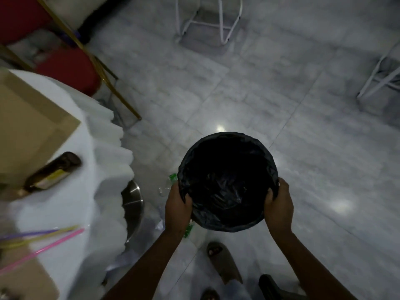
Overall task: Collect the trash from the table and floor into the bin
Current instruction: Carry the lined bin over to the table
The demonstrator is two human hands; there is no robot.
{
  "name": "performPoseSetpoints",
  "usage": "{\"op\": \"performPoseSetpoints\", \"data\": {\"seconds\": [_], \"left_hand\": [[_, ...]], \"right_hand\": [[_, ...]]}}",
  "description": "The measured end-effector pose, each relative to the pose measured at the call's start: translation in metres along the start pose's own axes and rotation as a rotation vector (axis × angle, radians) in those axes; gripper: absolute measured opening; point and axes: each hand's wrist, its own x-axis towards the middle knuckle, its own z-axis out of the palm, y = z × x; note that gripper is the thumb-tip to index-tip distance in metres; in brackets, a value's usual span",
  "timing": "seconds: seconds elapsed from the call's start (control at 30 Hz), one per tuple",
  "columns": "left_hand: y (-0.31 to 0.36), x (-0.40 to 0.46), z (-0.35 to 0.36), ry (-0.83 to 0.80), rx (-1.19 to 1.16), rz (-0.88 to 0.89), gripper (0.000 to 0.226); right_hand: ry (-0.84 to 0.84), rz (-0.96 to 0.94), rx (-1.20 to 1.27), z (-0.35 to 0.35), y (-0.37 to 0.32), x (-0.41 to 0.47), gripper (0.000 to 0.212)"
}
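Observation:
A round bin (227, 180) lined with a black bag is held over the floor in front of me. My left hand (177, 206) grips its near-left rim and my right hand (279, 206) grips its near-right rim. Crumpled clear plastic with green print (170, 182) lies on the floor just left of the bin, partly hidden by my left hand. On the white-clothed table (71, 191) at the left lie a dark brown bottle (52, 172) on its side, cardboard pieces (28, 131) and coloured straws (43, 237).
A red chair with gold legs (71, 68) stands beyond the table. White-framed chairs (207, 20) stand at the far middle and far right. A steel table base (134, 204) shows under the cloth. My sandalled foot (223, 263) is below the bin.

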Motion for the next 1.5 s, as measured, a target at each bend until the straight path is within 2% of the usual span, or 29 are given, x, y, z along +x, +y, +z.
{"op": "performPoseSetpoints", "data": {"seconds": [0.17,0.3,0.47,0.57,0.63,0.73,0.9,1.07,1.23,1.4,1.5], "left_hand": [[0.085,-0.032,-0.082,0.117,-0.09,0.083,0.034],[0.14,-0.074,-0.147,0.172,-0.143,0.109,0.039],[0.183,-0.14,-0.223,0.26,-0.187,0.114,0.052],[0.191,-0.181,-0.262,0.346,-0.216,0.054,0.05],[0.188,-0.203,-0.282,0.418,-0.24,0.018,0.054],[0.177,-0.238,-0.315,0.509,-0.268,-0.026,0.047],[0.15,-0.295,-0.362,0.658,-0.256,-0.113,0.048],[0.116,-0.356,-0.398,0.821,-0.273,-0.244,0.048],[0.076,-0.418,-0.421,0.912,-0.289,-0.351,0.046],[0.037,-0.466,-0.439,0.904,-0.558,-0.464,0.044],[0.012,-0.486,-0.45,0.829,-0.566,-0.497,0.041]], "right_hand": [[0.021,-0.044,0.084,-0.076,-0.093,-0.012,0.033],[0.023,-0.055,0.153,-0.132,-0.157,-0.032,0.034],[-0.018,-0.094,0.232,-0.188,-0.23,-0.068,0.033],[-0.087,-0.145,0.247,-0.208,-0.27,-0.093,0.033],[-0.145,-0.195,0.262,-0.215,-0.294,-0.108,0.033],[-0.251,-0.264,0.277,-0.216,-0.327,-0.138,0.032],[-0.397,-0.363,0.288,-0.195,-0.365,-0.187,0.028],[-0.544,-0.496,0.276,-0.165,-0.392,-0.245,0.028],[-0.694,-0.628,0.287,-0.133,-0.404,-0.304,0.028],[-0.851,-0.72,0.277,-0.104,-0.405,-0.357,0.031],[-0.917,-0.774,0.26,-0.088,-0.406,-0.38,0.03]]}}
